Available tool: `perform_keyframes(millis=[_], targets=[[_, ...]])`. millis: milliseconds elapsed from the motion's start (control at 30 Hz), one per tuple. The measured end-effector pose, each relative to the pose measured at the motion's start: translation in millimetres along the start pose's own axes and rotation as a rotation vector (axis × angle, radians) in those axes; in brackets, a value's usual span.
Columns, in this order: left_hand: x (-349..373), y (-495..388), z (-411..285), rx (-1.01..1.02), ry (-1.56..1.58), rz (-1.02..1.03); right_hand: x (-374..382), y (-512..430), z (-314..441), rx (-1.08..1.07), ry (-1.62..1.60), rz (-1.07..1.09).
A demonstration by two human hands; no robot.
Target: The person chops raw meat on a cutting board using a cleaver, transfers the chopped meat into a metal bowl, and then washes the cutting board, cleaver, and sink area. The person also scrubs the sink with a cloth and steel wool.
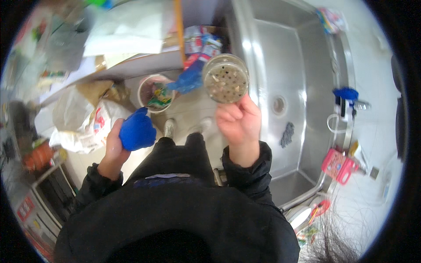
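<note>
My left hand (115, 144) grips a bunched bright blue cloth (138, 130), held in front of my body at the left. In my right hand (241, 123) is a round metal sink strainer (226, 80). Small holes dot the strainer, and pale bits of food waste lie in it. It is held up beside the near edge of a stainless steel sink (279, 62). The sink's drain opening (279, 105) shows to the right of that hand. Farther left on the floor stands a round waste bin (140, 98) with crumpled green and yellow wrappers inside.
A dark scouring pad (287, 134) lies in the sink. Along the sink's far edge are a blue scrubber (345, 93) and a pink jug-shaped container (338, 166). White plastic bags (102, 128) sit on the floor at left, below a cluttered table (141, 67).
</note>
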State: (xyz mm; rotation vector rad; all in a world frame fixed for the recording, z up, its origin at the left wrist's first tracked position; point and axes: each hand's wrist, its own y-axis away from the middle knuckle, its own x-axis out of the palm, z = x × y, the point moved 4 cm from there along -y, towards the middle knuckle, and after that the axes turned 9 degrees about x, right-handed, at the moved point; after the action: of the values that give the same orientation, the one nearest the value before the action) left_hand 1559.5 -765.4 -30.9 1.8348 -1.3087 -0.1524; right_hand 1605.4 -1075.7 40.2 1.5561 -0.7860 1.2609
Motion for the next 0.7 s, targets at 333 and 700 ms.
perform_keyframes(millis=[333, 700], targets=[[91, 11, 31, -0.118, -0.176, 0.135, -210, 161, 275, -0.887, 1.552, -1.486], [159, 25, 52, -0.023, -0.331, 0.074, -354, 122, 308, -0.367, 1.887, -1.573]])
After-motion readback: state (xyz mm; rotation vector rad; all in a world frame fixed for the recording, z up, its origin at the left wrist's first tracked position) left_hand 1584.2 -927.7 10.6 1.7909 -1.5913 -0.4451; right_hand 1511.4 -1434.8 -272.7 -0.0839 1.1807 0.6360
